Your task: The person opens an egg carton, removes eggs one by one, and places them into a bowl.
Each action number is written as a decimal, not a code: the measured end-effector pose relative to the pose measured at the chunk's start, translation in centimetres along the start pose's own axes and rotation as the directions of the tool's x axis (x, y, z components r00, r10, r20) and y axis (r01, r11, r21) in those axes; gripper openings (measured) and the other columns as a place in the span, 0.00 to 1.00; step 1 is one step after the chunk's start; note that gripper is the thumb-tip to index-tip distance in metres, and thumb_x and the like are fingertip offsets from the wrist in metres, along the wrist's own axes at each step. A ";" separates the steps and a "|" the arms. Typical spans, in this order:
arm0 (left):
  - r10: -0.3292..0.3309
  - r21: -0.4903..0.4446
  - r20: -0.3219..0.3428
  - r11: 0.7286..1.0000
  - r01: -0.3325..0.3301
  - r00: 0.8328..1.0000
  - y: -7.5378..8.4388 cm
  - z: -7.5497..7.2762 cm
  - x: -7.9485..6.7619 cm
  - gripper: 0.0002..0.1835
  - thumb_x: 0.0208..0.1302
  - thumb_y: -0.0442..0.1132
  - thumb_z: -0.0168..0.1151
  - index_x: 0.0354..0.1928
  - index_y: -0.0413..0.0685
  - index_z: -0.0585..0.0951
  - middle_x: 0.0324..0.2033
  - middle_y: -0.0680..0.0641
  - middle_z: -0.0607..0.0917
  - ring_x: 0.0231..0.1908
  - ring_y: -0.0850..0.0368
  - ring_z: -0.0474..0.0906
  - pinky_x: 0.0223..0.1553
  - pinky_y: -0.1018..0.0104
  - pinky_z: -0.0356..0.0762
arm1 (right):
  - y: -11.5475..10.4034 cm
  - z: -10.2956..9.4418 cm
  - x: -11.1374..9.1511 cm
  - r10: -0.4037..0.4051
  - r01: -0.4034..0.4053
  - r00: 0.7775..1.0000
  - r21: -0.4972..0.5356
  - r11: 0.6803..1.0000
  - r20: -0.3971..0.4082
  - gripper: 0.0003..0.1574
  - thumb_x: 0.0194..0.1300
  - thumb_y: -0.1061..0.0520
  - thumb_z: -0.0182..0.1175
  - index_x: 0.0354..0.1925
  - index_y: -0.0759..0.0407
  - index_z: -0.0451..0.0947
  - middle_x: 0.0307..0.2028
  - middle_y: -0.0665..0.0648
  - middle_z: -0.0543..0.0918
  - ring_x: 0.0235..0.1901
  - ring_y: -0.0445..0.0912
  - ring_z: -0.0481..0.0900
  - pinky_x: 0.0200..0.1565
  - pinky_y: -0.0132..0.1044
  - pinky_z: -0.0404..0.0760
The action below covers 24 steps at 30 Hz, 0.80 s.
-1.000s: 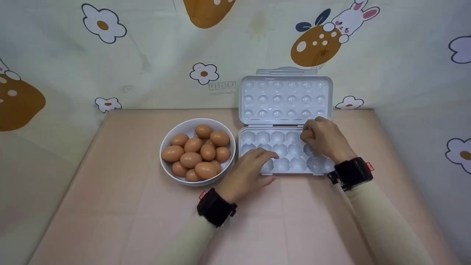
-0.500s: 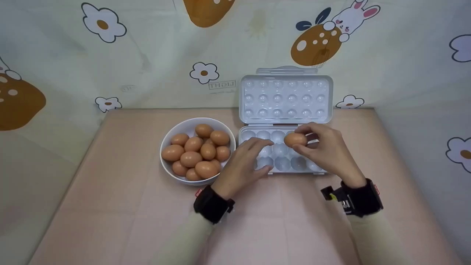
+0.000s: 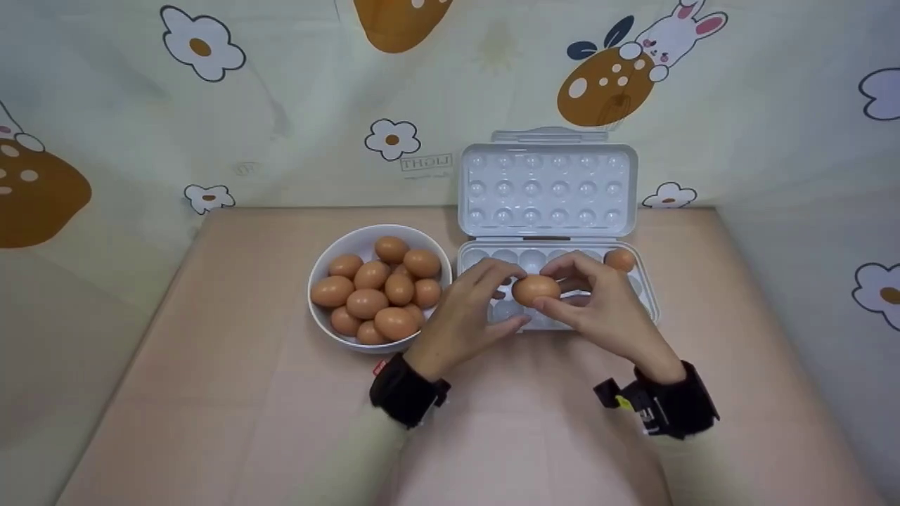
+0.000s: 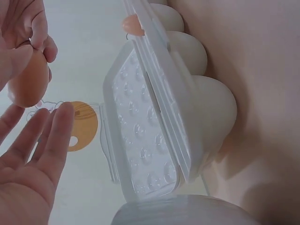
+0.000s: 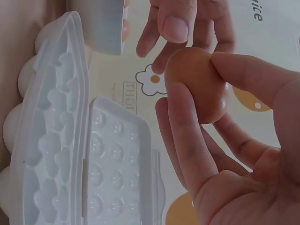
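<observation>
In the head view my right hand (image 3: 608, 316) pinches a brown egg (image 3: 536, 290) above the front part of an open white egg box (image 3: 485, 256). The right wrist view shows this egg (image 5: 199, 84) between thumb and fingers, lying sideways. My left hand (image 3: 464, 320) is close beside the egg, its fingers loosely spread. In the left wrist view its fingertips are near the egg's lower end; whether they touch I cannot tell. Another brown egg (image 3: 619, 260) sits in the back right cup of the box. Both hands hide many of the cups.
A white bowl (image 3: 316, 327) heaped with brown eggs stands left of the box, beside my left forearm. The box's lid (image 3: 548, 190) stands raised at the back, near a patterned wall cloth (image 3: 302, 105). A pinkish table cover (image 3: 232, 365) lies beneath everything.
From the back right cup my right hand has moved left and forward, an egg now in view in its fingers. The egg in that cup has come into view. My left hand has barely moved.
</observation>
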<state>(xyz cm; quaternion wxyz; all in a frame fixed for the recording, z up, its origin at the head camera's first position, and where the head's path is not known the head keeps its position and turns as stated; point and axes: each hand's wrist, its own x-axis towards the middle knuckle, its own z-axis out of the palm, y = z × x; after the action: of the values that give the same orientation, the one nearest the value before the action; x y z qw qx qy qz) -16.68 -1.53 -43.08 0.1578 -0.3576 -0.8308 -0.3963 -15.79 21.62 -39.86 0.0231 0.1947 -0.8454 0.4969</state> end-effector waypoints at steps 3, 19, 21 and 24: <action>0.024 -0.019 -0.016 1.000 -0.024 1.000 0.2 0.0 0.0 0.24 0.63 0.39 0.79 0.58 0.46 0.79 0.53 0.48 0.82 0.53 0.57 0.81 0.52 0.66 0.85 | -0.1 0.3 -0.1 0.012 -0.012 1.000 0.035 0.999 0.017 0.22 0.64 0.56 0.78 0.52 0.59 0.82 0.48 0.56 0.88 0.46 0.48 0.89 0.50 0.38 0.88; 0.021 0.072 -0.002 0.997 -0.021 1.000 0.4 -1.4 0.0 0.20 0.65 0.42 0.77 0.55 0.48 0.82 0.51 0.50 0.84 0.52 0.58 0.81 0.56 0.68 0.81 | -0.2 0.7 -0.2 -0.030 0.028 0.998 0.051 0.998 0.053 0.21 0.68 0.59 0.74 0.56 0.60 0.81 0.51 0.56 0.87 0.50 0.50 0.88 0.49 0.36 0.88; 0.002 0.084 -0.011 0.996 -0.001 1.000 0.3 -2.2 0.0 0.19 0.65 0.42 0.78 0.55 0.48 0.82 0.51 0.50 0.84 0.51 0.58 0.81 0.55 0.67 0.81 | -0.3 0.3 -0.2 -0.025 0.023 0.999 0.039 0.999 0.032 0.20 0.68 0.59 0.73 0.56 0.60 0.82 0.52 0.55 0.87 0.51 0.50 0.88 0.49 0.35 0.88; -0.046 0.102 -0.023 0.994 0.048 0.999 0.1 -3.8 -0.1 0.20 0.64 0.41 0.78 0.55 0.48 0.82 0.51 0.50 0.84 0.50 0.59 0.81 0.54 0.67 0.81 | -0.2 -0.2 0.0 -0.020 0.020 1.000 0.013 1.000 0.001 0.20 0.69 0.61 0.72 0.57 0.61 0.82 0.53 0.56 0.87 0.53 0.50 0.86 0.50 0.35 0.88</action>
<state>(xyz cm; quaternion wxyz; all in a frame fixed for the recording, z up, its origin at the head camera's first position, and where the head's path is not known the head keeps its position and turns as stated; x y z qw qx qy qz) -16.62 -4.43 -40.64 0.1749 -0.3252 -0.8565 -0.3606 -15.72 21.68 -39.63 0.0264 0.2036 -0.8402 0.5018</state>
